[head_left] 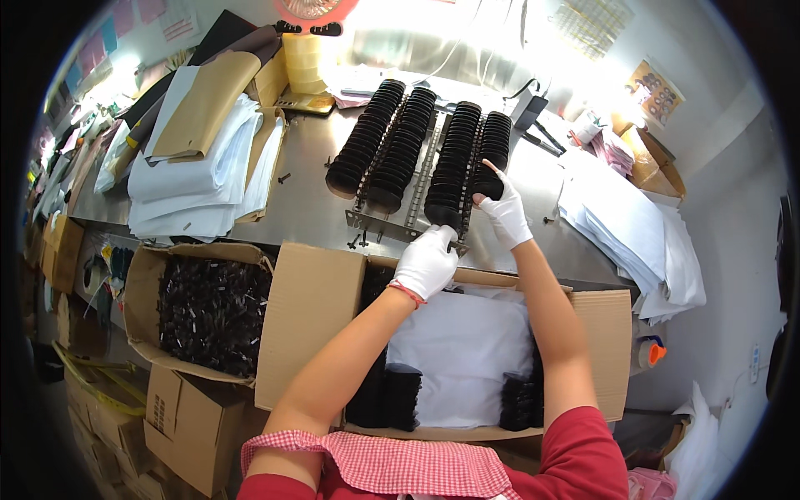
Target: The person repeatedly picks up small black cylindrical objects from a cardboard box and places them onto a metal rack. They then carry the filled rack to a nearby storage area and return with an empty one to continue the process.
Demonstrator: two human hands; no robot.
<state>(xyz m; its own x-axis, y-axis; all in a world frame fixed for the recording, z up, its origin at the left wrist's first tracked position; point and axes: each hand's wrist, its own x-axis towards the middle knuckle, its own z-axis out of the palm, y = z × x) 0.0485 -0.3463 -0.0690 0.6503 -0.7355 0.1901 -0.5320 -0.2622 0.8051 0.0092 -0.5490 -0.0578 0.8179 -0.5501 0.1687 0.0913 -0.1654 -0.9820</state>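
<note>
A metal rack [367, 222] on the steel worktable holds four-sided slots with long rows of thin round black discs [389, 162], standing on edge one behind another. My left hand [426, 263], in a white glove, is closed at the front end of the third row, its fingertips at the front black disc [442, 214]. My right hand [507, 214], also gloved but with bare thumb and index tips, spans the front black disc [489, 185] of the rightmost row between thumb and index finger. The left fingertips are partly hidden.
Below the rack stands an open carton [275, 325] with white sheeting [458, 354] and black pieces. Left of it is a box of small black parts [212, 312]. Paper stacks [192, 183] and white sheets [621, 225] flank the rack. Small screws [363, 239] lie before it.
</note>
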